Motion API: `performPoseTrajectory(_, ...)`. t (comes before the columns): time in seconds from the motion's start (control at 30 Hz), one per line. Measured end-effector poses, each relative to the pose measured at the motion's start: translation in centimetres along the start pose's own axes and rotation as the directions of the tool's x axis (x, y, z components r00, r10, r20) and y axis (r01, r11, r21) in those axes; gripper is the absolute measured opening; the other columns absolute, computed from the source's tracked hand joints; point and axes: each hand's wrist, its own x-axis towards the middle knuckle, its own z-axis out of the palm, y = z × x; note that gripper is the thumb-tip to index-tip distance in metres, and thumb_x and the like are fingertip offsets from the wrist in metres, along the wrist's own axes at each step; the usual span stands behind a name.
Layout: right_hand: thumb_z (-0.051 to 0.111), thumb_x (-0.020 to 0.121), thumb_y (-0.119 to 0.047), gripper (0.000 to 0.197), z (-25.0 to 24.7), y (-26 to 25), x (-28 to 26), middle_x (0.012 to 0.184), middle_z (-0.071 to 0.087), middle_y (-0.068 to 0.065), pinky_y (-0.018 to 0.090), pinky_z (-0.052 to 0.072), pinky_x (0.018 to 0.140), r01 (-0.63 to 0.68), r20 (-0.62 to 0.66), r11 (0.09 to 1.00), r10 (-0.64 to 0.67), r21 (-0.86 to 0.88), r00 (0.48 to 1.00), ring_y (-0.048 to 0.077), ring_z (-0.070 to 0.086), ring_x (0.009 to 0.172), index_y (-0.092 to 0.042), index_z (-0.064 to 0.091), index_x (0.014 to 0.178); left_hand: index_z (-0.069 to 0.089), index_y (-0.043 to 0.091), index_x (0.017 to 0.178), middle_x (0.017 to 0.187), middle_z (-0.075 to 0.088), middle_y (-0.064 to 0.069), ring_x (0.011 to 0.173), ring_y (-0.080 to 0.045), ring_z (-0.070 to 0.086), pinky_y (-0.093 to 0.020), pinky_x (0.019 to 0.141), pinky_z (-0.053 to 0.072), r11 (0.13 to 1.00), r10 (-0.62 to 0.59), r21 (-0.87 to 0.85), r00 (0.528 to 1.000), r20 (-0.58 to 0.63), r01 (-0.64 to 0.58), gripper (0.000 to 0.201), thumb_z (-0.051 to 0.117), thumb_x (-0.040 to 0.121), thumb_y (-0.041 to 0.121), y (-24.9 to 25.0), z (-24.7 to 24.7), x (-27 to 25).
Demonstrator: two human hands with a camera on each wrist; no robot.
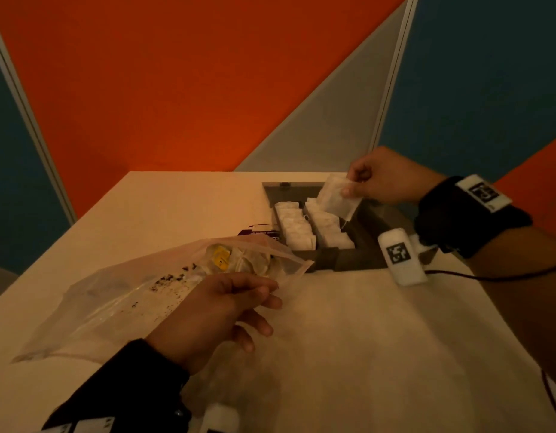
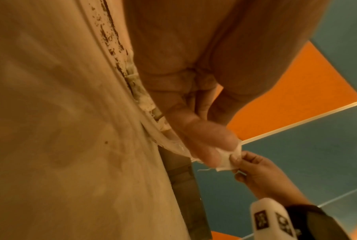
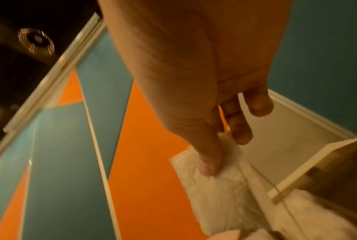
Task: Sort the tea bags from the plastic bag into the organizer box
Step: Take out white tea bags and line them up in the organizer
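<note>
Nearest me, my left hand (image 1: 220,310) holds the mouth of the plastic bag (image 1: 120,295) lying on the surface (image 1: 348,354), with more tea bags inside. Farther out, my right hand (image 1: 386,176) pinches one tea bag (image 1: 337,196) by its top edge, long axis hanging down, directly above the organizer box (image 1: 367,245) and its second filled row.

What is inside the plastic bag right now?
Inside the plastic bag: a clump of tea bags, one with a yellow tag, plus loose dark tea specks. The left hand covers part, so no count is possible.
</note>
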Motion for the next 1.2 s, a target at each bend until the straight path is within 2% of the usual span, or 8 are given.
performPoseTrajectory(0.3, 0.066, 0.091, -0.026, 0.007, 3.1, 3.5, 1.0, 0.09, 0.066, 0.0, 0.035, 0.048, 0.08, -0.011, 0.284, 0.963, 0.09, -0.27, 0.955, 0.02, 0.06, 0.089, -0.022, 0.064, 0.085, 0.068, 0.002, 0.102, 0.085, 0.07, -0.016, 0.048, -0.018, 0.055, -0.018, 0.035, 0.031, 0.996, 0.047, -0.066, 0.989, -0.14, -0.057, 0.017, 0.052, 0.095, 0.004, 0.7, -0.7, 0.1)
performPoseTrajectory(0.43, 0.063, 0.092, -0.02, 0.01, 3.2, 2.9, 1.7, 0.098, 0.067, 0.007, 0.039, 0.049, 0.087, 0.048, 0.403, 0.933, 0.107, -0.356, 0.909, 0.025, 0.06, 0.093, -0.013, 0.065, 0.099, 0.067, 0.001, 0.097, 0.076, 0.064, -0.013, 0.044, -0.016, 0.047, -0.016, 0.035, 0.025, 0.99, 0.075, -0.098, 0.974, -0.213, -0.097, 0.016, 0.051, 0.093, 0.001, 0.8, -1.2, 0.4)
performPoseTrajectory(0.57, 0.06, 0.094, -0.017, 0.023, 3.8, 2.0, 2.7, 0.1, 0.06, -0.005, 0.03, 0.042, 0.084, 0.091, 0.493, 0.885, 0.167, -0.457, 0.854, 0.016, 0.054, 0.096, -0.019, 0.065, 0.117, 0.066, 0.001, 0.096, 0.07, 0.061, -0.009, 0.042, -0.015, 0.043, -0.016, 0.038, 0.022, 0.986, 0.087, -0.116, 0.962, -0.258, -0.12, 0.017, 0.05, 0.093, 0.0, 0.9, -1.5, 0.5)
performPoseTrajectory(0.7, 0.062, 0.093, -0.018, 0.039, 4.9, 2.2, 4.3, 0.118, 0.059, -0.004, 0.027, 0.04, 0.086, 0.105, 0.541, 0.842, 0.24, -0.53, 0.806, 0.012, 0.051, 0.1, -0.02, 0.059, 0.132, 0.065, 0.002, 0.103, 0.067, 0.06, -0.006, 0.044, -0.015, 0.042, -0.017, 0.039, 0.021, 0.979, 0.082, -0.151, 0.949, -0.305, -0.133, 0.019, 0.048, 0.094, 0.002, 0.9, -2.1, 0.6)
performPoseTrajectory(0.83, 0.064, 0.091, -0.02, 0.037, 5.5, 2.4, 5.2, 0.118, 0.062, -0.005, 0.028, 0.044, 0.091, 0.066, 0.52, 0.827, 0.287, -0.558, 0.804, 0.012, 0.052, 0.101, -0.02, 0.062, 0.129, 0.065, 0.005, 0.103, 0.067, 0.059, -0.005, 0.043, -0.014, 0.041, -0.018, 0.039, 0.021, 0.972, 0.061, -0.192, 0.932, -0.357, -0.137, 0.02, 0.047, 0.094, 0.003, 1.2, -2.5, 0.8)
performPoseTrajectory(0.97, 0.062, 0.093, -0.018, 0.036, 5.6, 2.5, 5.0, 0.123, 0.061, -0.002, 0.026, 0.039, 0.085, 0.04, 0.465, 0.834, 0.267, -0.551, 0.844, 0.012, 0.051, 0.098, -0.018, 0.061, 0.129, 0.066, 0.005, 0.103, 0.065, 0.057, -0.003, 0.042, -0.013, 0.04, -0.019, 0.043, 0.021, 0.968, 0.058, -0.205, 0.92, -0.387, -0.147, 0.018, 0.051, 0.093, 0.005, 1.3, -2.7, 0.9)
performPoseTrajectory(1.07, 0.063, 0.092, -0.025, 0.039, 5.4, 2.3, 4.4, 0.127, 0.06, 0.001, 0.028, 0.043, 0.091, -0.002, 0.402, 0.826, 0.277, -0.564, 0.873, 0.017, 0.055, 0.106, -0.02, 0.059, 0.131, 0.065, 0.003, 0.103, 0.067, 0.054, -0.004, 0.042, -0.013, 0.036, -0.017, 0.04, 0.02, 0.964, 0.064, -0.21, 0.912, -0.405, -0.161, 0.018, 0.051, 0.093, 0.005, 1.2, -2.8, 1.0)
performPoseTrajectory(1.2, 0.066, 0.09, -0.033, 0.021, 4.7, -1.8, 1.3, 0.099, 0.061, -0.006, 0.028, 0.043, 0.076, 0.02, 0.07, 0.962, -0.001, -0.274, 0.998, 0.014, 0.057, 0.09, -0.022, 0.065, 0.109, 0.064, 0.005, 0.098, 0.066, 0.051, -0.004, 0.042, -0.013, 0.032, -0.018, 0.039, 0.019, 0.964, 0.08, -0.198, 0.907, -0.414, -0.175, 0.015, 0.05, 0.094, 0.007, 1.3, -2.9, 0.8)
